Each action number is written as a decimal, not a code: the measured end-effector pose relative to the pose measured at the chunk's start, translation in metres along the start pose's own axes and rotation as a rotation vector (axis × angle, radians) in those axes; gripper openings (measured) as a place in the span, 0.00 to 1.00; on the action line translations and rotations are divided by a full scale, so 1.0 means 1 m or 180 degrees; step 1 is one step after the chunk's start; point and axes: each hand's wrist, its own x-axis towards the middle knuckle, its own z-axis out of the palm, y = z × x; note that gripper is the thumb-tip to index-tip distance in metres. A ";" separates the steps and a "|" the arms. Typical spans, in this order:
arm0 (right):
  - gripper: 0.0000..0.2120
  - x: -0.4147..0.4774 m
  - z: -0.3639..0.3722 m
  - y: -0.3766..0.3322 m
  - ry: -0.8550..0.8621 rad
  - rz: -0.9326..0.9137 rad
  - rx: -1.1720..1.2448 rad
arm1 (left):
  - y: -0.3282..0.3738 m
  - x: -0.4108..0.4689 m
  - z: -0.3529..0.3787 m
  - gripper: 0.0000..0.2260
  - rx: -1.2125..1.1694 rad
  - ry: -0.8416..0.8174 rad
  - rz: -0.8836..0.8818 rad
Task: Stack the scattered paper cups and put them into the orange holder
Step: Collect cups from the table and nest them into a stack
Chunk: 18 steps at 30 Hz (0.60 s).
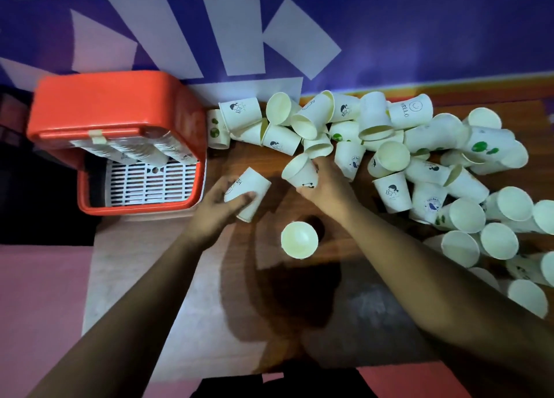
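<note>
Two cups in hand right now, so here's where I think it could go sideways. My left hand (220, 207) has its fingers curled round one paper cup (250, 185), held tilted just above the table (269, 292). My right hand (326, 185) is wrapped round a second cup (299, 171) at the near edge of the big pile (419, 158). That pile is the worry. The cups lean on each other every which way, so pulling one from the edge could send its neighbours rolling, maybe off the right side. Squeeze too hard and thin paper like this will probably dent at the rim, and then it won't nest cleanly. There's also a lone upright cup (299, 239) standing between my forearms — an easy thing to clip with a wrist.

The cups themselves are white or pale cream with small printed cartoons and green blobs, and one says HELLO. Most lie on their sides, mouths pointing all directions, and a few on the right stand open side up.

The orange holder (120, 104) sits at the table's left end, well apart from my hands, with a few stacked rows (135, 150) already lying inside above a white grille (153, 185).
</note>
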 end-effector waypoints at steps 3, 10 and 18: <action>0.28 -0.021 -0.023 -0.003 0.0109 0.0460 0.1026 | 0.005 -0.015 0.011 0.15 -0.0881 -0.0080 -0.0325; 0.40 -0.074 -0.039 0.020 0.0213 0.0808 0.1918 | 0.023 -0.053 0.038 0.16 0.0893 -0.0482 0.0578; 0.33 -0.110 -0.055 0.027 0.0305 0.0793 0.2134 | -0.023 -0.045 0.075 0.40 0.3560 -0.0769 0.1915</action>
